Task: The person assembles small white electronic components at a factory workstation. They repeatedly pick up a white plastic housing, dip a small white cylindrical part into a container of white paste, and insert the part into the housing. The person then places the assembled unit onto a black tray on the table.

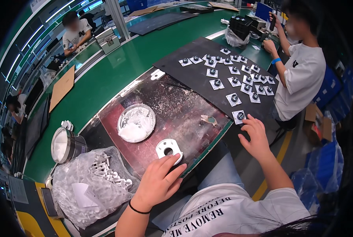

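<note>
Head view: left hand [157, 182] low at the near edge of the glossy dark plate [184, 106], fingers spread flat, fingertips touching the near rim of a white ring part [169, 149]; nothing gripped. Ring part flat on the plate, dark hole in its middle, close to the plate's near edge. Black band [138, 209] around the left wrist.

Right hand [256, 136] out to the right, open with fingers extended, fingertips at a small white square part [239, 115] with a dark knob in its centre; touching or just above, cannot tell. That square lying on the near corner of the black mat [192, 67], nearest of many like squares [239, 75] scattered in loose rows across the mat.

On the plate, left of centre, a round white dish [136, 123] of pale material; near the plate's right edge a small pale scrap [209, 119]. Further left on the green belt [117, 71], a metal tin [65, 145] on its side. Just below it, beside the left forearm, a clear bag [87, 185] full of small white parts.

At the far right, another person in a white shirt [303, 75], hands up at black parts [241, 24] by the mat's far end. Two more people along the belt's left side, well apart.
</note>
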`<state>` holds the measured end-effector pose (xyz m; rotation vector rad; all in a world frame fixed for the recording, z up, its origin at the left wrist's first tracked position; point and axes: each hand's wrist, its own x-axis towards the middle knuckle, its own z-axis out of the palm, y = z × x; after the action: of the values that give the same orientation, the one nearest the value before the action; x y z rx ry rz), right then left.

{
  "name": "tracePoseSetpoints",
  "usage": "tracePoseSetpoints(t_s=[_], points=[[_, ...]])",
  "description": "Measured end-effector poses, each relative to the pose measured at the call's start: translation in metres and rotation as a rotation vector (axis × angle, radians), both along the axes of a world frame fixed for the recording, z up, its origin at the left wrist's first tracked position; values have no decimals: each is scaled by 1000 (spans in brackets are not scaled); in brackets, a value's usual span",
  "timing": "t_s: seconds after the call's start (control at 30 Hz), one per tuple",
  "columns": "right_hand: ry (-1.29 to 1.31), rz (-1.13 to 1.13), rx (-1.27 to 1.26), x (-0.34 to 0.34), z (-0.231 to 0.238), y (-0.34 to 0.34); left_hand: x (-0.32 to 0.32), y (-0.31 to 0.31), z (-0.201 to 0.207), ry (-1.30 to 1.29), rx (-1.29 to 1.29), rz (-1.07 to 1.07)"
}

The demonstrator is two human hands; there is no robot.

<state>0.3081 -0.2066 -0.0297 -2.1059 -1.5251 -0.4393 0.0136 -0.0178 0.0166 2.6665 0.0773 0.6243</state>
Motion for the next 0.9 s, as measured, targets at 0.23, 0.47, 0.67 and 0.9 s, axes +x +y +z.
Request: tracePoseSetpoints(t_s=[0.23,0.47,0.67,0.9], points=[[-58,-30,170,2,-6,19,1,1,0,6,-2,4],[-123,-43,199,1,-9,19,0,1,0,8,0,-4],[-104,6,223,5,-15,15,-1,2,0,19,8,-11],[-92,-53,208,-1,-7,18,0,2,-10,-178,-71,10]])
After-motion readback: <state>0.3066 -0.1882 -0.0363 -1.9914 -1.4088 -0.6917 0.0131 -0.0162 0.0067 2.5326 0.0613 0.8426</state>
